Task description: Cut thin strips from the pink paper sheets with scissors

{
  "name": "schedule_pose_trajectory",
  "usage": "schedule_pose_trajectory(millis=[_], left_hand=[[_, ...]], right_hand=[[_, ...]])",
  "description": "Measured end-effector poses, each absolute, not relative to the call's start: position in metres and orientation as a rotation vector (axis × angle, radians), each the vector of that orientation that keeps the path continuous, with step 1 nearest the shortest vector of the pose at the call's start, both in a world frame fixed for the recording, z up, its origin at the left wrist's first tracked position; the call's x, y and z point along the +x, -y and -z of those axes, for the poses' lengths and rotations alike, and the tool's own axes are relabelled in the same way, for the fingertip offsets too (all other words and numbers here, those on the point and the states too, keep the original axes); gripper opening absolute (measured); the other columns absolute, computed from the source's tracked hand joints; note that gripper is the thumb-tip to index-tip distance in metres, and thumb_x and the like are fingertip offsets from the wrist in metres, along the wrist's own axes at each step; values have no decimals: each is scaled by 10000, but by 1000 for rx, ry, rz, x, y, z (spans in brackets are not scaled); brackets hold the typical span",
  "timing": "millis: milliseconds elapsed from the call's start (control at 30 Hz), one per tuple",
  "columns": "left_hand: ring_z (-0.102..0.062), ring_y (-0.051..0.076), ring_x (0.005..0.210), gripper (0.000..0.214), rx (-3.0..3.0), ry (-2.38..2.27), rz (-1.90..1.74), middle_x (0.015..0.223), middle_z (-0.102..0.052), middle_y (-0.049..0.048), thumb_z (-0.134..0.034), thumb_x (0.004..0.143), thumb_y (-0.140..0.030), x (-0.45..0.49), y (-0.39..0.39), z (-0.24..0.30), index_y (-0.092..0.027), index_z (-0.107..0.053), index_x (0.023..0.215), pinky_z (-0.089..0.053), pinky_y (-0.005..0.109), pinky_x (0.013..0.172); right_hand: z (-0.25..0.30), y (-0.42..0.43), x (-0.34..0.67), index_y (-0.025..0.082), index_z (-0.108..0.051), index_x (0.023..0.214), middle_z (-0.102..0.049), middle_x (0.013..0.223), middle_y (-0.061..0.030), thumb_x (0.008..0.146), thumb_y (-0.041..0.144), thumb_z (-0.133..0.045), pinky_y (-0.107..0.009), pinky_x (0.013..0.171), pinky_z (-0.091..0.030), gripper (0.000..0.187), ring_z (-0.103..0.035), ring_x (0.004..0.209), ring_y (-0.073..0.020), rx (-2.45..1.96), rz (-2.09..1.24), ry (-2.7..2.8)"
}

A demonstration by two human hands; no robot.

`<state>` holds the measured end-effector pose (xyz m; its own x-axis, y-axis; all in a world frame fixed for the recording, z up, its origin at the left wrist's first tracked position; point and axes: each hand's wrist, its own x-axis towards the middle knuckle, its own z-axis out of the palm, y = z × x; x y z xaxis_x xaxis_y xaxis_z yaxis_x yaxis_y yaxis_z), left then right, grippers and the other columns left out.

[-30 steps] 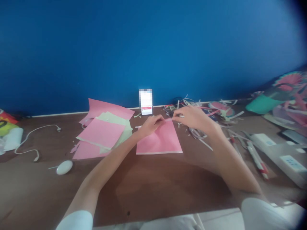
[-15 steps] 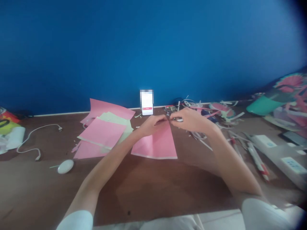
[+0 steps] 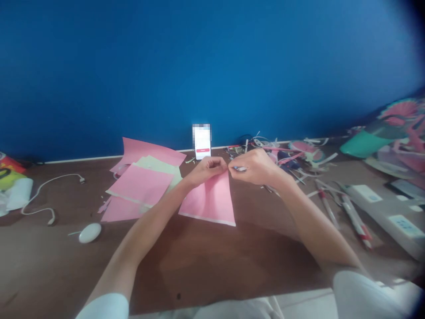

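A sheet of pink paper [image 3: 209,201] with a pale lower edge is gripped near its far right corner by my left hand [image 3: 209,170], thumb and fingers pinched together. The sheet bends upward toward the fingers, its near edge just over the table. Right beside that corner is my right hand [image 3: 254,167], closed, its fingertips almost touching the left ones. A small whitish thing [image 3: 239,168] shows between its fingers, too little of it visible to name. Whether the right fingertips also touch the paper is hidden.
More pink and pale green sheets [image 3: 141,179] lie left. A lit phone [image 3: 202,144] leans on the blue wall. Paper strips [image 3: 302,155] are heaped right, near pens [image 3: 357,221] and a power strip [image 3: 385,217]. A white cable [image 3: 49,179] and a white oval object [image 3: 90,233] lie left.
The pink sheet has shifted slightly left and bends more at its far corner. My left hand has closed into a tighter pinch, and my right hand has moved a little left with closed fingers.
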<state>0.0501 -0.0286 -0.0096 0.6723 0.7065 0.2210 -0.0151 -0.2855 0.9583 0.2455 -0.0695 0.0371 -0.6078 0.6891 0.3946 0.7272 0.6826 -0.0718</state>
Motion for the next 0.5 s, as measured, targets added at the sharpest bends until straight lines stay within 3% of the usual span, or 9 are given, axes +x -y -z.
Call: schedule_pose_trajectory(millis=[300,500], left_hand=[[-453,65,561,284,1545,-502,-799,644,-511,-11,-680,773,-408,56,28,17,-140,-604,714,-334,192,510],[-463,73,497,261,1404,-663,-1064,630,-518,-19,-646,798,-388,27,6,7,-163,-552,705,-337,200,454]], right_hand=[[-36,66,251,175,-639,591,-531,529,20,794,142,-483,-245,557,-310,259,-400,509,-81,-850,104,2439],[-61,83,269,169,-687,722,-611,578,19,793,154,-588,-201,474,-350,123,-435,469,-61,-816,-233,2236]])
